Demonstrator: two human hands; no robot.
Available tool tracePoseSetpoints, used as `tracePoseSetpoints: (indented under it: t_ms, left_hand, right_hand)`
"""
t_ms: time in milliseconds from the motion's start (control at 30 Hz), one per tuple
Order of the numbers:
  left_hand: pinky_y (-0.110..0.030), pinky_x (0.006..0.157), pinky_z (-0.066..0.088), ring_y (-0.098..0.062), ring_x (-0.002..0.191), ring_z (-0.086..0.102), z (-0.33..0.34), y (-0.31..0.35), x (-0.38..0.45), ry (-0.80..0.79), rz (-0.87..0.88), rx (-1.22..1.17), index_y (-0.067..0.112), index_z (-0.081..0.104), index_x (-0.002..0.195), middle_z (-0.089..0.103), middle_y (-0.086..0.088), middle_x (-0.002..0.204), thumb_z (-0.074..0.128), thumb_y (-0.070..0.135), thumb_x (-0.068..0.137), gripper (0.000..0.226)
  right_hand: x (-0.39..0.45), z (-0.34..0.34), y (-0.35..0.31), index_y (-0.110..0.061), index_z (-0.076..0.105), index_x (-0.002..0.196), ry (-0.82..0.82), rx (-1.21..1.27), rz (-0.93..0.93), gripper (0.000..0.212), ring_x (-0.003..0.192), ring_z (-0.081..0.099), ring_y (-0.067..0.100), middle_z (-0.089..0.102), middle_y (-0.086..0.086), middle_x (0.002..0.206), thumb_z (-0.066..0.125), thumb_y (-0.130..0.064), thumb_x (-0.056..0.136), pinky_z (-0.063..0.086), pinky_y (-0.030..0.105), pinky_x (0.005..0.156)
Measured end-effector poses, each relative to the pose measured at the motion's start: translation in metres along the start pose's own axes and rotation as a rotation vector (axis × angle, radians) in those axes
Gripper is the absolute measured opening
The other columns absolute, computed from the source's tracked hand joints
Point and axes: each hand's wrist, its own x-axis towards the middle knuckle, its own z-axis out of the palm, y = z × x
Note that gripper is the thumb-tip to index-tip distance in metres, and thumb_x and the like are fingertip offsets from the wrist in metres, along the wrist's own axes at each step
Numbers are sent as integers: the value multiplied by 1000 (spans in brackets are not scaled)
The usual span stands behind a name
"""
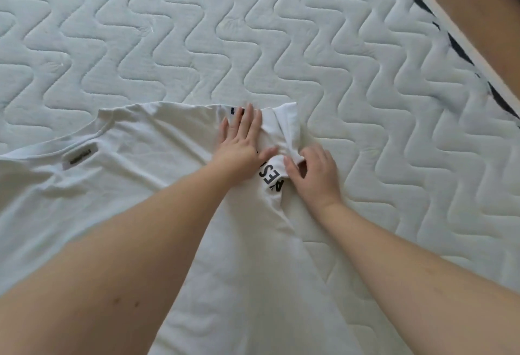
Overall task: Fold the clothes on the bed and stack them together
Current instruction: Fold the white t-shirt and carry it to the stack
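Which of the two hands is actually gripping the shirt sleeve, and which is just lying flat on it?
The right hand pinches the folded sleeve of the white T-shirt; the left hand only presses flat, fingers straight.

bed (pixel 281 31): white quilted mattress, wavy stitching | on it: white T-shirt (pixel 140 186) spread flat, under both hands, collar left of them

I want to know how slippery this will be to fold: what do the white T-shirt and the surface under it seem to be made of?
The white T-shirt looks like matte cotton-type jersey: soft creases, no sheen, printed black letters. The mattress looks like padded quilted fabric, with puffy stitched zigzag channels and a faint sheen; the fibre cannot be told.
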Motion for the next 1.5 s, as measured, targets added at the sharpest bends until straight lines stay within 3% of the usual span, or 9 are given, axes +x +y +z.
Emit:
tracePoseSetpoints:
  t_ms: [133,333,467,1000,1133,1233,1300,1400,1500]
  left_hand:
    - [-40,117,-21,-13,144,-33,7,-3,5,-21,-12,37,22,-20,153,-33,4,159,22,67,96,84]
    - [-41,116,-23,-12,141,-39,-1,1,7,-115,-61,60,24,-27,150,-40,6,155,23,67,95,86]
    - [-41,116,-24,-12,140,-40,-2,3,7,-148,-85,68,24,-30,148,-41,6,154,23,68,95,87]
    - [-44,117,-21,-15,142,-36,3,5,7,-118,-94,132,22,-26,151,-35,2,158,17,69,90,88]
    - [-43,116,-20,-18,145,-31,6,2,8,-85,-73,119,22,-25,151,-32,2,159,26,65,95,88]
    - [-41,116,-20,-17,146,-29,4,0,8,-62,-72,112,22,-22,153,-30,2,160,31,64,96,88]
    - [-42,118,-17,-16,148,-24,-3,4,7,-65,-89,69,24,-15,155,-23,2,162,38,59,96,87]
    - [-44,119,4,-22,147,13,-30,12,17,61,-139,-81,32,24,151,19,-2,157,49,57,91,70]
    - [-44,107,21,-25,132,37,-58,24,36,15,-68,149,32,44,138,46,0,140,57,61,86,61]
  right_hand:
    - [-5,18,5,-9,57,96,45,-127,-16,45,84,50,28,59,8,89,51,-52,83,34,36,75]
    - [-7,16,5,-15,46,119,34,-112,-22,51,91,46,26,59,10,98,45,-54,87,43,40,78]
    - [-7,16,6,-15,42,135,3,-112,-19,62,94,49,25,59,9,103,41,-56,88,38,38,81]
    - [-8,11,8,-30,49,125,-32,-42,-122,36,89,52,27,58,7,112,40,-37,91,37,39,76]
    - [-8,10,8,-21,63,112,-22,-37,-96,35,89,55,28,60,5,112,45,-36,85,35,39,76]
    - [-5,8,4,-18,63,104,-20,-42,-60,34,90,56,27,61,3,110,48,-41,84,34,37,77]
    - [-4,6,2,-20,61,101,-44,-47,-27,37,91,54,23,61,0,108,49,-50,85,33,35,79]
    - [-4,1,2,-23,60,100,-94,-3,15,47,93,53,20,59,-4,102,50,-66,82,32,31,80]
    - [3,-5,-2,-25,60,96,-162,67,88,54,93,55,19,57,-6,93,52,-74,73,35,33,81]
